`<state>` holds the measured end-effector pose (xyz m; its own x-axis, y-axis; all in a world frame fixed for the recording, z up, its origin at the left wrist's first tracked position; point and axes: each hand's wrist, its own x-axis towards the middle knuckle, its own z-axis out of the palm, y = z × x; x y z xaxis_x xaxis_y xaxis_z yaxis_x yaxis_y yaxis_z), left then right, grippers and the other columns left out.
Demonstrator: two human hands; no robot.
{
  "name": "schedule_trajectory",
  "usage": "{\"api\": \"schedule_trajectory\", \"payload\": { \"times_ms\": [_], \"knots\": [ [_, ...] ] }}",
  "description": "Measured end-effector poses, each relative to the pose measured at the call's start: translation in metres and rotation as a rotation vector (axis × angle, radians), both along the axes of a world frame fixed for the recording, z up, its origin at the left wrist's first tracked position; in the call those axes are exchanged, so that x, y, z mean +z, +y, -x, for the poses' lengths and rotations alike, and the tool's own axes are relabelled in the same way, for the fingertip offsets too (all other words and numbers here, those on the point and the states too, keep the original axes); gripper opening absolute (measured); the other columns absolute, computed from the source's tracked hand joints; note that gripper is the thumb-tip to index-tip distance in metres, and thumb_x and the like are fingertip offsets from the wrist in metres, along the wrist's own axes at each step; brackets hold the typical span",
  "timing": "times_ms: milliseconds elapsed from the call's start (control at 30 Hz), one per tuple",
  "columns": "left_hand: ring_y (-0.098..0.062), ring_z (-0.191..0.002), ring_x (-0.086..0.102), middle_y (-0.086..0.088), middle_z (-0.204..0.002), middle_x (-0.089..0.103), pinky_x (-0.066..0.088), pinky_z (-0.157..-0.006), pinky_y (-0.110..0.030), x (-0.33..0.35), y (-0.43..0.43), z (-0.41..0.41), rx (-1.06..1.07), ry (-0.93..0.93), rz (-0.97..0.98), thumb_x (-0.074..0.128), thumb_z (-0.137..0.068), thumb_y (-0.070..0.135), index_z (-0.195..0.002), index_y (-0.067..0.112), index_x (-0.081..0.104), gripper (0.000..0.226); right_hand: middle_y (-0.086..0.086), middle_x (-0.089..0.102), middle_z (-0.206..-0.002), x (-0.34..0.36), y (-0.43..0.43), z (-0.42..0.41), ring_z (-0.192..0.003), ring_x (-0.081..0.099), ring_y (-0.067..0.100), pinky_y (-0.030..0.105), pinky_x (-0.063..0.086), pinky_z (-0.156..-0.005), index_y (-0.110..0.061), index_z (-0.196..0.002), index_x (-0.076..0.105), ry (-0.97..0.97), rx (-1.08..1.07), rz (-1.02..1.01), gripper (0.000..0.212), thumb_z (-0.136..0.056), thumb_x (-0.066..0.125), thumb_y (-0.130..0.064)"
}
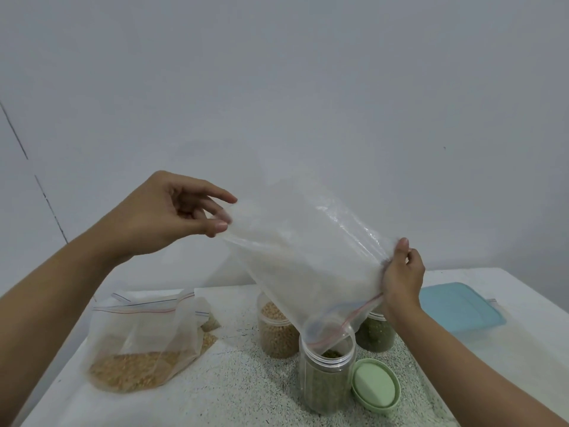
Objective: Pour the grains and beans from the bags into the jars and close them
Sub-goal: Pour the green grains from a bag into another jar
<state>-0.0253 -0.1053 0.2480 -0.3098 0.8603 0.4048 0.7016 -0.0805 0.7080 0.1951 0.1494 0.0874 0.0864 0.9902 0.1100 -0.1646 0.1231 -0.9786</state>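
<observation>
The bag [308, 260] is held upturned above the bench [234, 386], tilted, with its red-zip mouth inserted in the open jar [326, 383]. The bag is translucent, and no contents can be made out in it. The jar stands at the near centre of the bench and holds green beans up to its neck.

The left hand [172, 211] pinches the raised bottom corner of the bag between thumb and fingers. The right hand [403, 278] grips the bag edge just above the zip, fingers curled round the plastic.

A green lid [375, 383] leans on edge against the right side of the jar. Behind the jar stand two more open jars: a tan jar [277, 331] on the left and a green jar [377, 334] on the right. A grain bag [138, 343] sits open at the left of the bench. A blue lid [458, 306] lies at the far right. A plain wall [308, 87] is behind the bench.
</observation>
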Motion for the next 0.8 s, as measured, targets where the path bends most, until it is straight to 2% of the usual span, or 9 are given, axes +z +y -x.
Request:
{"api": "schedule_trajectory", "payload": {
  "times_ms": [67,167,233,367,467,600,667,800],
  "knots": [
    [-0.027,-0.081,0.074,-0.003,-0.091,0.079,0.060,-0.082,-0.027,-0.003,0.000,-0.002,-0.008,0.016,-0.010,0.079,-0.080,0.008,-0.109,0.018,0.077,0.030,0.003,0.046,-0.074,0.000,0.000,0.002,-0.062,0.043,0.014,0.030,0.036,-0.058,-0.016,-0.082,0.044,0.010,0.003,0.010,0.044,-0.107,0.036,-0.051],
    [-0.015,-0.086,0.069,0.003,-0.100,0.079,0.055,-0.083,-0.029,-0.007,0.001,-0.007,-0.048,0.023,0.023,0.069,-0.089,0.021,-0.108,0.020,0.078,0.021,0.005,0.047,-0.080,0.000,0.002,0.004,-0.063,0.048,0.012,0.028,0.039,-0.059,-0.017,-0.087,0.049,0.060,0.018,0.038,0.042,-0.106,0.038,-0.053],
    [-0.017,-0.089,0.068,0.001,-0.102,0.079,0.053,-0.081,-0.030,-0.007,0.002,-0.006,-0.052,-0.049,0.005,0.065,-0.091,0.023,-0.109,0.017,0.077,0.022,0.004,0.047,-0.079,0.000,0.003,0.003,-0.062,0.047,0.011,0.028,0.038,-0.058,-0.017,-0.089,0.050,0.062,0.018,0.038,0.041,-0.106,0.038,-0.053],
    [-0.018,-0.104,0.071,-0.003,-0.097,0.080,0.047,-0.089,-0.030,-0.008,0.006,-0.004,-0.022,-0.139,0.023,0.069,-0.089,0.021,-0.104,0.011,0.076,0.020,0.002,0.048,-0.075,0.002,0.003,0.002,-0.060,0.045,0.012,0.026,0.037,-0.055,-0.019,-0.082,0.046,0.043,0.004,0.013,0.042,-0.107,0.036,-0.050],
    [-0.016,-0.095,0.071,-0.005,-0.092,0.080,0.048,-0.093,-0.029,-0.006,0.010,-0.002,0.045,-0.180,-0.025,0.073,-0.084,0.024,-0.098,0.009,0.077,0.021,0.002,0.049,-0.072,0.002,0.004,0.002,-0.057,0.044,0.012,0.026,0.035,-0.053,-0.016,-0.083,0.045,0.017,-0.004,0.000,0.042,-0.107,0.036,-0.050],
    [-0.016,-0.073,0.068,-0.015,-0.082,0.078,0.044,-0.076,-0.033,-0.005,0.013,-0.003,0.084,-0.231,-0.073,0.084,-0.067,0.029,-0.093,0.003,0.076,0.037,0.003,0.046,-0.071,-0.001,0.003,0.002,-0.055,0.044,0.012,0.019,0.037,-0.046,-0.016,-0.083,0.043,0.030,-0.009,0.005,0.042,-0.107,0.038,-0.050],
    [-0.017,-0.073,0.069,-0.015,-0.081,0.077,0.044,-0.075,-0.033,-0.008,0.015,-0.004,0.091,-0.229,-0.098,0.084,-0.067,0.030,-0.093,0.004,0.076,0.038,0.003,0.046,-0.072,-0.001,0.003,0.002,-0.054,0.044,0.012,0.018,0.037,-0.045,-0.016,-0.082,0.044,0.029,-0.009,0.015,0.042,-0.107,0.039,-0.050],
    [-0.023,-0.092,0.074,-0.008,-0.102,0.078,0.053,-0.086,-0.032,-0.014,0.010,-0.001,0.054,-0.342,-0.105,0.071,-0.081,0.040,-0.105,0.007,0.075,0.040,0.002,0.047,-0.069,-0.002,0.002,0.003,-0.054,0.044,0.013,0.026,0.039,-0.051,-0.018,-0.080,0.043,0.039,-0.008,0.024,0.042,-0.106,0.040,-0.051]
  ]
}}
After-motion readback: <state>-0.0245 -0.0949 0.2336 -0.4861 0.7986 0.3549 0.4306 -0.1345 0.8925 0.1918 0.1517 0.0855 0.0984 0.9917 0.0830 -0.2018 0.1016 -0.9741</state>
